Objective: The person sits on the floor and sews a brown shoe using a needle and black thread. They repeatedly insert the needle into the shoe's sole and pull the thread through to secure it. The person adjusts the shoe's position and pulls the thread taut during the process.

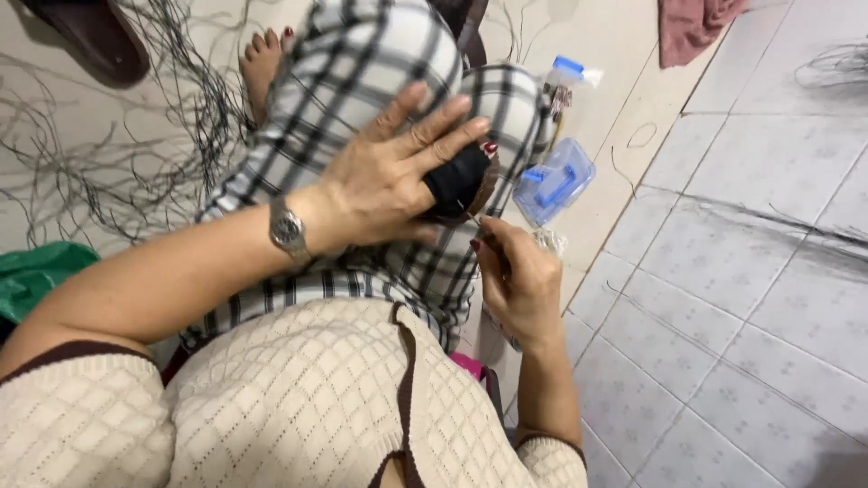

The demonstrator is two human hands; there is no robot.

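Left hand: the left hand (384, 181) lies spread over a small black fabric piece (457, 181), pressing it against the raised knee in checked trousers (362, 81); its grip is a flat clamp, thumb under, fingers mostly straight on top.
Right hand: the right hand (520, 276) has its grip pinched shut on something thin at the fabric's lower edge, a needle or hook by the look of it; too small to tell which.
Doing it well: I would judge the piece needs firm pressure on the knee so the edge stays taut, with short strokes kept clear of the left thumb.
Fabric's place: on the knee, above the floor (741, 271), beside the tile seam.
Packages: a clear blue lidded plastic box (553, 183) lies on the floor just right of the knee; a small pale bottle with a blue cap (570, 72) sits beyond it.
Elsewhere: dark loose strands (117, 154) litter the floor at the left edge; a pink cloth (692, 27) lies at the top edge.
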